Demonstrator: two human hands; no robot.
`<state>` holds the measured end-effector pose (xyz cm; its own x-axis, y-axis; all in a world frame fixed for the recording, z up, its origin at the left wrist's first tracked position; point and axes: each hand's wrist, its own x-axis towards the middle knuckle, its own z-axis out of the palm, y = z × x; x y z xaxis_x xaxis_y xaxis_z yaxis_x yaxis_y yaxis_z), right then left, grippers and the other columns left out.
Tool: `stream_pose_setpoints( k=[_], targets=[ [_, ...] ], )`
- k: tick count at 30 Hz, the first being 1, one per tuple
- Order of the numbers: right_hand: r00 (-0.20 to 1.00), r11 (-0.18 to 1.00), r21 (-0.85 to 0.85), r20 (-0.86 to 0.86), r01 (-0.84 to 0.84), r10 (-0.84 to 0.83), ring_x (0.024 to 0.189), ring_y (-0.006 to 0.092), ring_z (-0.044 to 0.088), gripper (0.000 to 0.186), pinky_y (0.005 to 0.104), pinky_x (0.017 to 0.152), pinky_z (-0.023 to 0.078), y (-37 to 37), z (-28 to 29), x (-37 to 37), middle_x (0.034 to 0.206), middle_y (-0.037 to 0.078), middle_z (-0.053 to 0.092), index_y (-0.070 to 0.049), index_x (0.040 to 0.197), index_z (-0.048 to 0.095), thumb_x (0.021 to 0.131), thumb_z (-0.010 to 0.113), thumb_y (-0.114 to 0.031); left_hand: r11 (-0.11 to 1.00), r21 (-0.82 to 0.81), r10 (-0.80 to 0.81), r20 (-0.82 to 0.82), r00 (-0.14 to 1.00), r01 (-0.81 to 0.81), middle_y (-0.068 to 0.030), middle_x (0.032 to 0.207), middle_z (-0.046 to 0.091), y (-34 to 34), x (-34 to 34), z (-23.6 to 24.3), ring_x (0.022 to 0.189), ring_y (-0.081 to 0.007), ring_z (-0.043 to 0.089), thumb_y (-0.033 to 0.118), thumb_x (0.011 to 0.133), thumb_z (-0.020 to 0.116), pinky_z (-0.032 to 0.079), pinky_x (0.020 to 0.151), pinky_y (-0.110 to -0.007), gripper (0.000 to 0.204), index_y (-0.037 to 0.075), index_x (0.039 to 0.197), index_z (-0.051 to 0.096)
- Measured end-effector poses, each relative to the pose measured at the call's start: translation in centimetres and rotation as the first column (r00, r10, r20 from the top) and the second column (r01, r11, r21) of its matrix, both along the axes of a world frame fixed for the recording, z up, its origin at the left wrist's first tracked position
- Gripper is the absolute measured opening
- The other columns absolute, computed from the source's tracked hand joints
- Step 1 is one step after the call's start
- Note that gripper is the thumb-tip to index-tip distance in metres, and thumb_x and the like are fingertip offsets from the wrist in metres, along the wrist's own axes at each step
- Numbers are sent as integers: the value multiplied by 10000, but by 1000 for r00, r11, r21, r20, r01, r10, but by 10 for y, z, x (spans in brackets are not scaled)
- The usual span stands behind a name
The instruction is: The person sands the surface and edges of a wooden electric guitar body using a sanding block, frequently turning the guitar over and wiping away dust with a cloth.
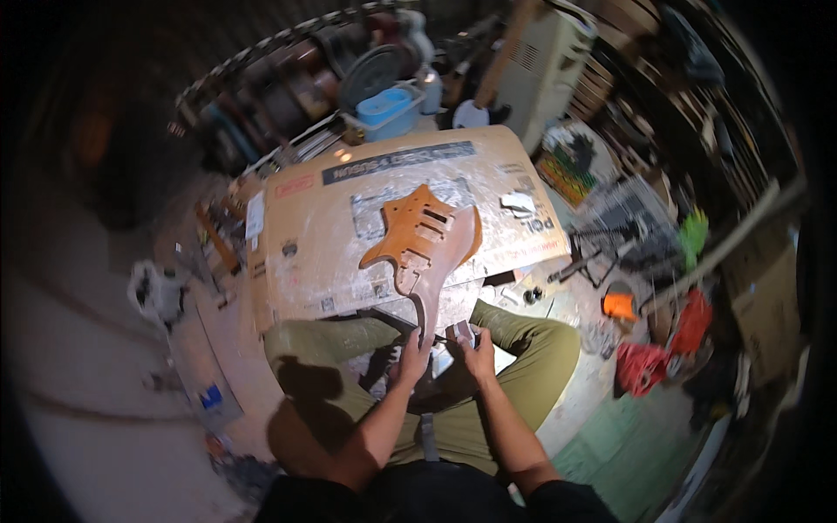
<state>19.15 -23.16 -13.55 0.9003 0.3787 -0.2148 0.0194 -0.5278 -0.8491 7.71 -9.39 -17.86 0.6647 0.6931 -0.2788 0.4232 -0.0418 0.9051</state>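
An unfinished electric guitar body (427, 228), orange-brown with pointed horns and bare routed cavities, lies on a cardboard-covered work surface (305, 235). Its neck points toward me, over the edge and between my knees. Around that neck, near its lower end, my left hand (411, 359) is closed. Just right of the neck, my right hand (477, 356) pinches a small brown piece that looks like folded sandpaper (459, 332). The sandpaper appears slightly apart from the neck. Part of the neck is hidden behind my left hand and in shadow.
My bent legs flank the near edge of the cardboard. A blue tub (384, 106) stands behind it, beside a row of guitar bodies (292, 78). Tools (218, 237) lie at left; an orange cup-like item (619, 303) and a red bag (643, 366) lie at right.
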Motion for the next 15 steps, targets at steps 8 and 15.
stream_pose_setpoints(
  k=[8,15],
  targets=[
    [999,999,25,22,29,-29,1132,350,655,466,412,975,500,5,28,-2,1198,232,679,-9,1256,578,899,772,-237,982,-185,-7,87,996,23,-226,1198,679,7,-2,-3,1060,-280,681,348,1040,615,532,908,-395,640,-50,1495,404],
    [995,995,89,-93,40,-32,1181,378,644,487,426,1011,487,17,51,-6,1228,252,672,-8,1277,571,901,771,-244,940,313,-83,-174,981,135,-358,1266,616,23,5,38,1134,-532,608,436,979,656,476,955,-558,783,-58,1507,356]
  ],
)
